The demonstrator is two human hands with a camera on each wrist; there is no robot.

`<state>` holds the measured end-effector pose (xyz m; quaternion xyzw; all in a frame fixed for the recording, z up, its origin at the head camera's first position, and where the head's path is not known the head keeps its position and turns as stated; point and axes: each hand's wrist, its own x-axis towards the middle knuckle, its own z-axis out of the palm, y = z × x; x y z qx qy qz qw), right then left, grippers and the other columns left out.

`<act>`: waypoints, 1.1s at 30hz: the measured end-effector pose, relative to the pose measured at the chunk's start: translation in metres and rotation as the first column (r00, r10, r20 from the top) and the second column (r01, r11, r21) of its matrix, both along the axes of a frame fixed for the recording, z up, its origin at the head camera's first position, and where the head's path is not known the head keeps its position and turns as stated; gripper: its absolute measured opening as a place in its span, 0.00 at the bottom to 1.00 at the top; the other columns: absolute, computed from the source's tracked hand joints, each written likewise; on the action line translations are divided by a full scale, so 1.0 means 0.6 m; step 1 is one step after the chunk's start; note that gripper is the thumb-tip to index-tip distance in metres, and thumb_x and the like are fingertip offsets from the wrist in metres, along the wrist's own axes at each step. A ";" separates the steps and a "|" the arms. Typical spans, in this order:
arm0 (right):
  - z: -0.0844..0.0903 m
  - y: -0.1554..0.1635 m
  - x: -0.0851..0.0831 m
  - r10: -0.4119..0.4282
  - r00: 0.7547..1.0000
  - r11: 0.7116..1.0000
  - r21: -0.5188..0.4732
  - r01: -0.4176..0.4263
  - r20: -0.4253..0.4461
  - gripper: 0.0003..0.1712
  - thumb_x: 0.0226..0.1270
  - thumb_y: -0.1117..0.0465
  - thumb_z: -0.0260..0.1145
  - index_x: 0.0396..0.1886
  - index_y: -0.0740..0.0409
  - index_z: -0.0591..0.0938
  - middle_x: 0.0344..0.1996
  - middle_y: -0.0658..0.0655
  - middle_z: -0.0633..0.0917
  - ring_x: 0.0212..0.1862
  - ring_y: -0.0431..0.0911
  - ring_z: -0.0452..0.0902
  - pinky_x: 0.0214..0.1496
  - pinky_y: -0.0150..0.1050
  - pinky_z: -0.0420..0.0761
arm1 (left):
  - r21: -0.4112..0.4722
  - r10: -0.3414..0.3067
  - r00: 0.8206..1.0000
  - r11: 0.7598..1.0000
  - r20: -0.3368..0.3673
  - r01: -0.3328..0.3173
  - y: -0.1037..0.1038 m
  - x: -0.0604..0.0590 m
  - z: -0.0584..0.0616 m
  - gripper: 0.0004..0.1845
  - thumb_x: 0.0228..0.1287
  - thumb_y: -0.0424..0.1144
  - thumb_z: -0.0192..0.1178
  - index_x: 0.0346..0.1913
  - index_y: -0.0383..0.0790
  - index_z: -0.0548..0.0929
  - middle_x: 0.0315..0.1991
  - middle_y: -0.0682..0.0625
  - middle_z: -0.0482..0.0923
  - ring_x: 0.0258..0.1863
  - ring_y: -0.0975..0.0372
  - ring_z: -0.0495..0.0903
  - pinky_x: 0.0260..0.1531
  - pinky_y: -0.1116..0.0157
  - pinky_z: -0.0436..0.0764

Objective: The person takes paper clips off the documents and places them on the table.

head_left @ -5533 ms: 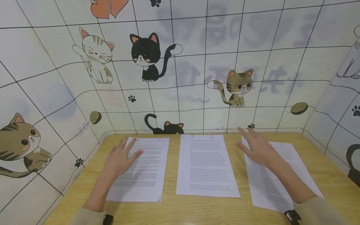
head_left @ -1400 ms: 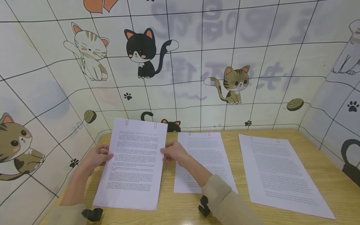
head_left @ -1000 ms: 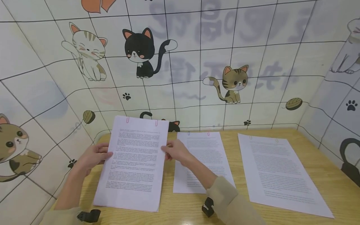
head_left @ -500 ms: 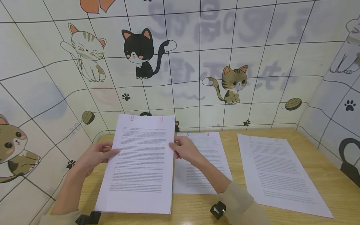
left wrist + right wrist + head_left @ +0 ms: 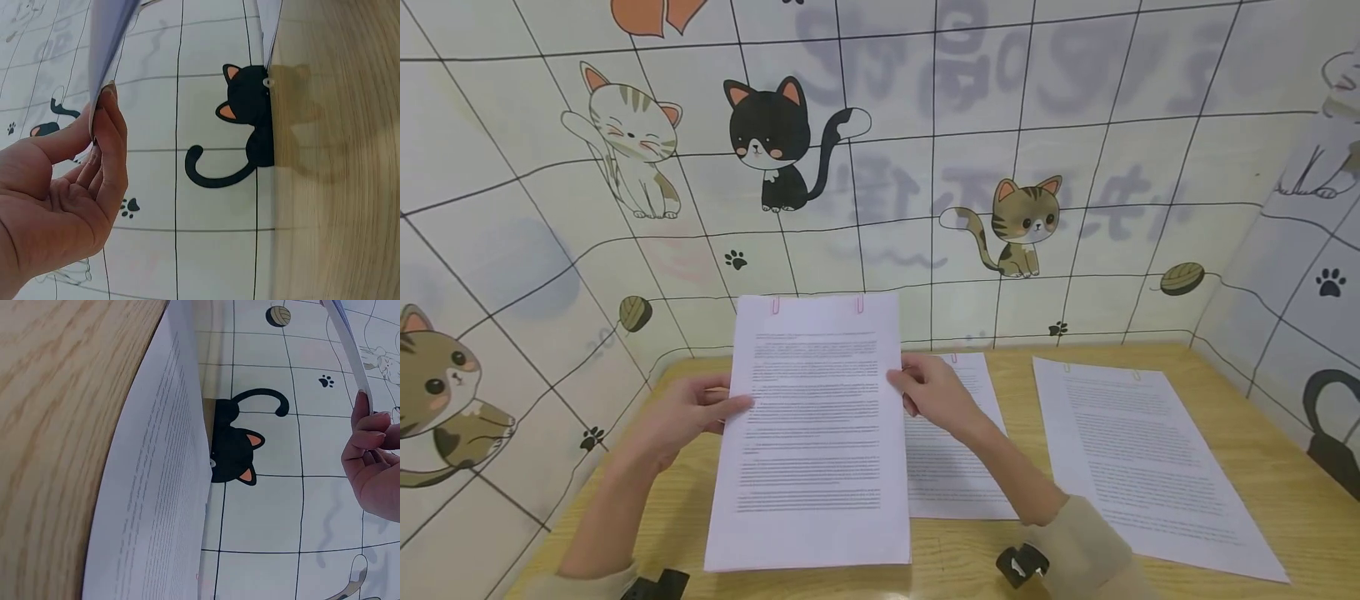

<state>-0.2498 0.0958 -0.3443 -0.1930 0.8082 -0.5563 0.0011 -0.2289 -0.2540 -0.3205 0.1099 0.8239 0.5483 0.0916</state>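
A stack of printed paper sheets (image 5: 812, 433) with two pink paper clips (image 5: 860, 304) on its top edge is held up off the table, facing the head camera. My left hand (image 5: 688, 417) pinches its left edge, thumb in front and fingers behind. On the opposite edge, my right hand (image 5: 938, 396) pinches the sheets in the same way. Both wrist views show the paper's thin edge between thumb and fingers, at the left hand (image 5: 69, 181) and the right hand (image 5: 375, 459).
Behind my right hand, a second printed document (image 5: 958, 475) lies on the wooden table (image 5: 955, 558), partly hidden. A third document (image 5: 1157, 467) with yellow clips lies at the right. A wall covering (image 5: 895, 250) with cartoon cats rises at the table's back edge.
The clipped stack, first flat on the left of the table with both hands free, was gripped by both hands and raised. Over the last second it has moved right, covering part of the middle document.
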 end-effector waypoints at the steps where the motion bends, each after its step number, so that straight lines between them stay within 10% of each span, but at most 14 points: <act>1: 0.000 0.006 0.000 -0.005 1.000 1.000 0.008 0.006 -0.011 0.10 0.77 0.63 0.59 0.49 0.61 0.82 0.14 0.52 0.72 0.18 0.43 0.64 0.21 0.32 0.60 | 0.004 -0.002 1.000 1.000 0.002 0.002 0.006 0.001 0.001 0.24 0.70 0.39 0.65 0.61 0.26 0.75 0.44 0.40 0.87 0.38 0.49 0.87 0.42 0.60 0.83; 33: 0.004 0.159 0.026 -0.024 0.992 0.991 0.125 0.040 -0.126 0.09 0.76 0.64 0.61 0.51 0.63 0.81 0.17 0.53 0.74 0.20 0.45 0.68 0.22 0.32 0.63 | 0.081 -0.084 0.993 0.993 -0.082 0.091 0.156 -0.015 -0.042 0.16 0.66 0.32 0.66 0.54 0.29 0.84 0.43 0.41 0.87 0.36 0.54 0.85 0.35 0.60 0.84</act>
